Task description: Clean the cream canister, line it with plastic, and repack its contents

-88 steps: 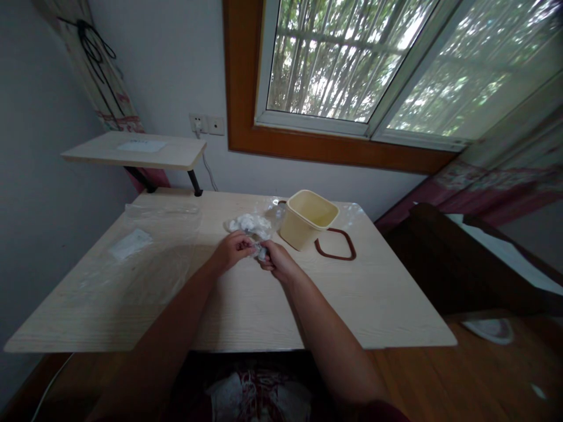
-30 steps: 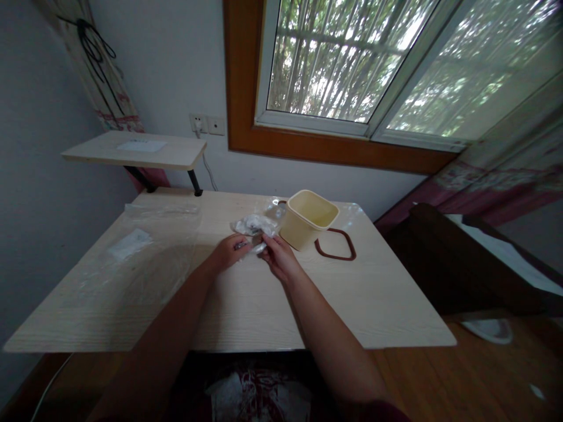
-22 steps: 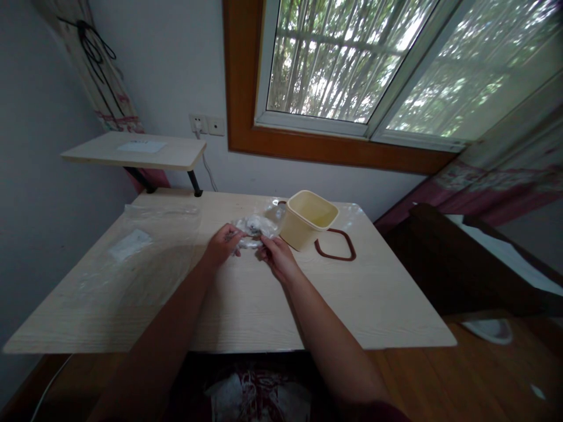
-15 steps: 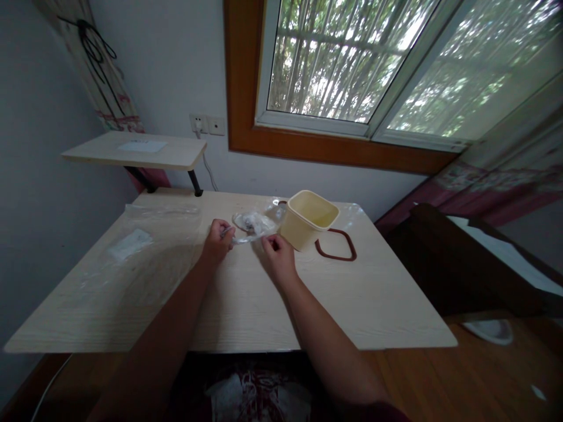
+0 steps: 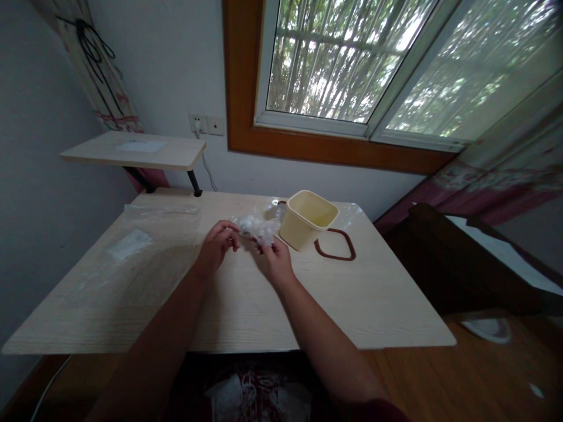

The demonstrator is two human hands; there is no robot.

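Observation:
A crumpled clear plastic bag (image 5: 259, 227) with something indistinct inside lies between my hands, near the back of the table. My right hand (image 5: 277, 258) pinches its near right edge, fingers closed. At its left edge is my left hand (image 5: 219, 246), fingers bent and the fingertips against the plastic; the exact grip is small and partly hidden. Just right of the bag stands a cream plastic bin (image 5: 303, 225), open at the top. A dark red rounded frame, like a rim (image 5: 336, 258), lies flat on the table beside the bin.
Flat clear plastic wrapping (image 5: 162, 214) with a white label (image 5: 129, 244) covers the left part of the wooden table (image 5: 246, 316). A raised shelf (image 5: 132, 153) stands at the back left. Wall and window (image 5: 325, 76) rise behind the table.
The bag is more bunched up and drawn toward my right hand, which has shifted slightly down. My left hand has moved a little and its fingers have loosened. The bin and rim have stayed put.

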